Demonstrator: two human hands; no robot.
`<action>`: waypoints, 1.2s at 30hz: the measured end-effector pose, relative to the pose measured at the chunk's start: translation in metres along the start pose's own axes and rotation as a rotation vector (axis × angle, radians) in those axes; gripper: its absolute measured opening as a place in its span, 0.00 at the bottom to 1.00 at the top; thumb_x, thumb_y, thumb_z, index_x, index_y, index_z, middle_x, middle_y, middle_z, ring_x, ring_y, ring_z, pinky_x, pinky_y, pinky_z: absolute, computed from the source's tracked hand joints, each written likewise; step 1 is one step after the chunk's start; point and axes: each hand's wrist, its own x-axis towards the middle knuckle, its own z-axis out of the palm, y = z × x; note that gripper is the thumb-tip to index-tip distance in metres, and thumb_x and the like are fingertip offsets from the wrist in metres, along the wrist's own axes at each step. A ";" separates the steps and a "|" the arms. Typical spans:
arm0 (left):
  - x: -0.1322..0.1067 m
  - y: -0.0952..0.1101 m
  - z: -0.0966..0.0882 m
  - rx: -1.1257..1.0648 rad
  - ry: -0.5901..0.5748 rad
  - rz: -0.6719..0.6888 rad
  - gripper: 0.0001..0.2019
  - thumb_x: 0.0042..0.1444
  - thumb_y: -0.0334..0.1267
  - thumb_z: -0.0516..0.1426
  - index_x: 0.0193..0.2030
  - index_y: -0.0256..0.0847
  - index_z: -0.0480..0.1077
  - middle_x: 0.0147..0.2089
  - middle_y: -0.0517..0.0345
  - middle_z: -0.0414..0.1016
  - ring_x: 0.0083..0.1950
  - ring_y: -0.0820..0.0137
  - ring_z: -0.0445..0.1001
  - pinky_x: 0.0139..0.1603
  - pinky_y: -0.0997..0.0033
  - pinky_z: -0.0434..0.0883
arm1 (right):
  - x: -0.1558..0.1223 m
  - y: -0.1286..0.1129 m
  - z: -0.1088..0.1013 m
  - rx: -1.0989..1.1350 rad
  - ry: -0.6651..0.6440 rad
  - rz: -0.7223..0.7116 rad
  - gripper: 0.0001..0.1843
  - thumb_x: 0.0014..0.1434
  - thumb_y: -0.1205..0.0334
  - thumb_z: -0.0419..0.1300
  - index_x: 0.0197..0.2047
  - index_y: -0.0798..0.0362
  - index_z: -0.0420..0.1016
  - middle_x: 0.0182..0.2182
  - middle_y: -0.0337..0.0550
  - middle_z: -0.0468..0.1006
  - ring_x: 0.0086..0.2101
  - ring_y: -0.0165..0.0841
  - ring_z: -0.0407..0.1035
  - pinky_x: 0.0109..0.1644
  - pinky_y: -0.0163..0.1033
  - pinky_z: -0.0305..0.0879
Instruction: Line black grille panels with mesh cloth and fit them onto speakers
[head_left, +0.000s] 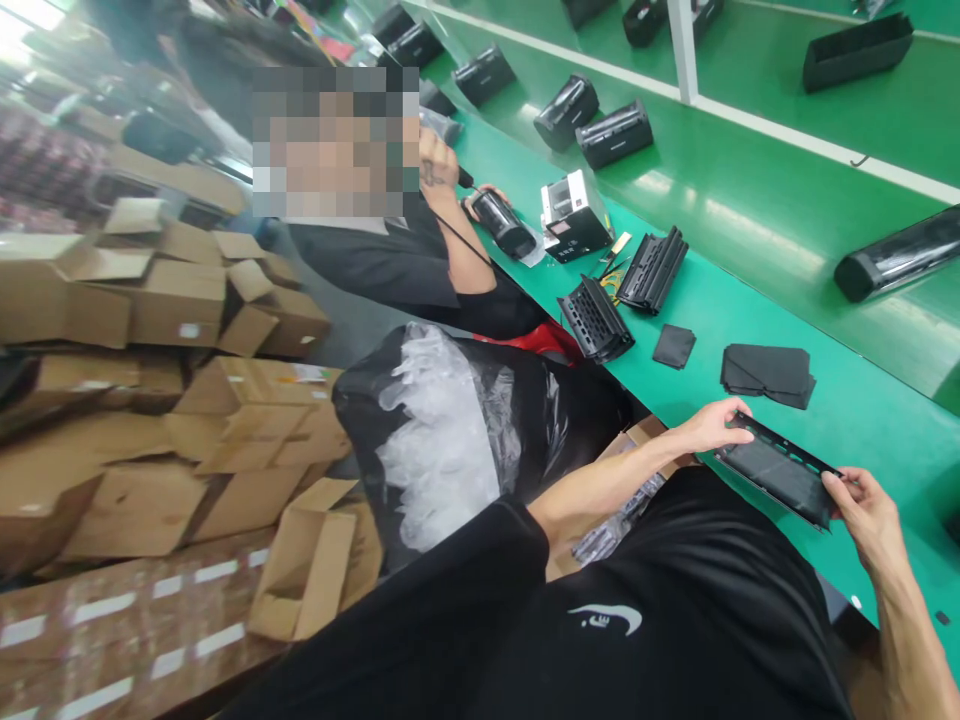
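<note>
A black rectangular plastic panel [784,473] with slots along its edge is held between my two hands, above the near edge of the green bench. Its left end is gripped by my left hand [721,426], thumb on top. My right hand [862,505] pinches the opposite end with thumb and fingers. Just beyond the panel lies a stack of black flat sheets [766,372]. To its left is a smaller pile of black square sheets [673,345]. Two black slotted housings [654,270] stand farther left, with yellow wires between them.
A co-worker's hands [439,165] hold a tool against a black cylindrical housing [504,222] at the left. Near them stands a white-and-black machine [574,215]. Cardboard boxes [172,290] and a black bag with clear plastic [442,430] fill the floor on my left.
</note>
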 end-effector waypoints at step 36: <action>-0.003 0.103 0.040 -0.583 -0.197 0.111 0.32 0.46 0.43 0.76 0.57 0.40 0.75 0.50 0.51 0.81 0.50 0.66 0.78 0.53 0.67 0.72 | -0.067 -0.004 -0.061 0.543 0.172 -0.018 0.28 0.42 0.47 0.81 0.40 0.48 0.76 0.24 0.31 0.72 0.22 0.29 0.66 0.25 0.33 0.62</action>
